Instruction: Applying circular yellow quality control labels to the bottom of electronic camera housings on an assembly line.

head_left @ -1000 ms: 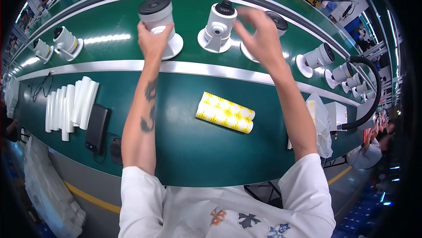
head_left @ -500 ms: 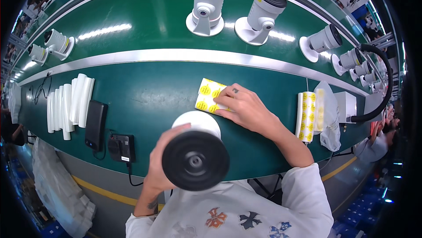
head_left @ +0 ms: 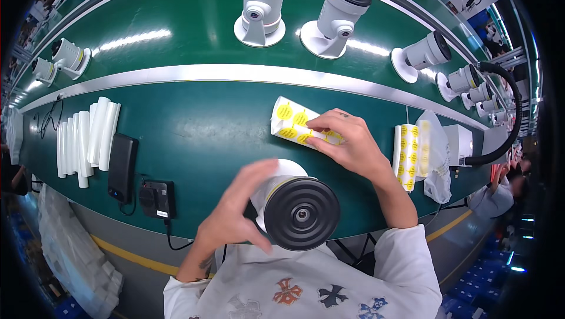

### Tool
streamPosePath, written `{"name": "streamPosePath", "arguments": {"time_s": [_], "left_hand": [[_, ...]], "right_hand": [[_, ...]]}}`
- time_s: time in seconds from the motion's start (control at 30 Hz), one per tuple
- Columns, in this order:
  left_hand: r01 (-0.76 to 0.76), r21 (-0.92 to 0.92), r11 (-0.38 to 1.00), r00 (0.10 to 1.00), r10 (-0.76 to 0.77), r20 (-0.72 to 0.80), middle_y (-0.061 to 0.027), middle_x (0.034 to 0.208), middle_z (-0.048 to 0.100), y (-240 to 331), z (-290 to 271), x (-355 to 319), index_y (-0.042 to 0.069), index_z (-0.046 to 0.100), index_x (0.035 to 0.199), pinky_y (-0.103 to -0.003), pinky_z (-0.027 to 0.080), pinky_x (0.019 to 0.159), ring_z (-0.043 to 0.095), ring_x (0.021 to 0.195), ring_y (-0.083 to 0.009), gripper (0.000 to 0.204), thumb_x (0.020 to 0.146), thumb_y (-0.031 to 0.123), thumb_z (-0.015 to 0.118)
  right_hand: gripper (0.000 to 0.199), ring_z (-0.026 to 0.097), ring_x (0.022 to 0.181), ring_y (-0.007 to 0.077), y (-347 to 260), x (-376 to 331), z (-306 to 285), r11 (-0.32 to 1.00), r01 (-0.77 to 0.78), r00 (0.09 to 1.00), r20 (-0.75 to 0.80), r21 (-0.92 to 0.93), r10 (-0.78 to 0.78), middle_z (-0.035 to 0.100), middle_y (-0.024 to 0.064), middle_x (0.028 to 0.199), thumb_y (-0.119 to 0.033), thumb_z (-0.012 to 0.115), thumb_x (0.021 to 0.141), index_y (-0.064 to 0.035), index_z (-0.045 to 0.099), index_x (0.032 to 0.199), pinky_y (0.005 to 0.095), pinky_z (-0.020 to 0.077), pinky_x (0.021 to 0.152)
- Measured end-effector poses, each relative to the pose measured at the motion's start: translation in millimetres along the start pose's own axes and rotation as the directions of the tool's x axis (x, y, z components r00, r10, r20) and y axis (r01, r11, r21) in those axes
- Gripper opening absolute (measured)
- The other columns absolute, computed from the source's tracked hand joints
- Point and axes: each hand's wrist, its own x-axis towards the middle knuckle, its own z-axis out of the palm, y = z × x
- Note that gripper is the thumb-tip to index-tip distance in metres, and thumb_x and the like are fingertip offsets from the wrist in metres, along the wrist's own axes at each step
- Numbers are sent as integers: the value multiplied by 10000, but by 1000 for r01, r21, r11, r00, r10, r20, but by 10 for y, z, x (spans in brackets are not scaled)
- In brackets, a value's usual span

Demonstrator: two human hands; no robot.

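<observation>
My left hand (head_left: 235,213) grips a white security camera (head_left: 294,207) close to my chest, its round black base turned up toward me. My right hand (head_left: 347,142) rests with its fingertips on a white sheet of round yellow stickers (head_left: 291,122) that lies on the green table (head_left: 194,130). The far half of the sheet is hidden under my fingers.
Several white cameras stand on the green conveyor behind a silver rail, among them a dome-topped camera (head_left: 259,7) and a tilted camera (head_left: 338,16). A second sticker strip (head_left: 407,154) and a plastic bag (head_left: 435,154) lie at right. White strips (head_left: 88,139), a black device (head_left: 122,166) and a charger (head_left: 158,198) lie at left.
My left hand took a camera off the conveyor and brought it down to my chest. My right hand came back from the belt onto the sticker sheet. The belt cameras have shifted right.
</observation>
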Motion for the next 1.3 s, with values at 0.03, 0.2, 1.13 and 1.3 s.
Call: {"name": "streamPosePath", "arguments": {"time_s": [0.03, 0.2, 1.13, 1.3], "left_hand": [[0, -1, 1000, 1000, 0, -5, -172, 1408, 469, -27, -15, 85, -5, 422, 1398, -427, 341, 1090, 432, 1322, -314, 945, 599, 192, 887], [-78, 160, 984, 960, 117, -253, -176, 1227, 614, -175, 49, 754, 11, 577, 1252, -357, 449, 967, 579, 1160, -279, 497, 798, 109, 751], [-257, 336, 906, 820, 389, -421, -207, 1127, 637, 378, 120, 467, 12, 670, 990, -474, 488, 894, 602, 1099, -394, 218, 775, 34, 640], [-458, 204, 865, 819, 500, -282, -190, 1103, 664, 564, 245, 308, 43, 686, 982, -483, 494, 879, 628, 1057, -396, 267, 725, 93, 636]], "right_hand": [[207, 653, 808, 315, -8, 2, -18, 999, 31, 999, 21, 14, -31, 679, 163, 857, -57, 752, 770, 13, 657, 941, 384, 514, 737], [191, 666, 787, 305, -65, -9, 4, 998, 22, 1000, -19, 67, -21, 689, 154, 851, -52, 757, 768, 19, 663, 918, 365, 522, 720], [108, 440, 378, 102, -1333, -60, -935, 807, -546, 764, 529, 224, 370, 467, 27, 451, -43, 692, 829, 9, 620, 767, 275, 322, 408], [111, 439, 373, 106, -1309, -88, -910, 817, -550, 768, 488, 171, 415, 470, 31, 451, -47, 688, 828, 7, 617, 762, 275, 329, 413]]}}
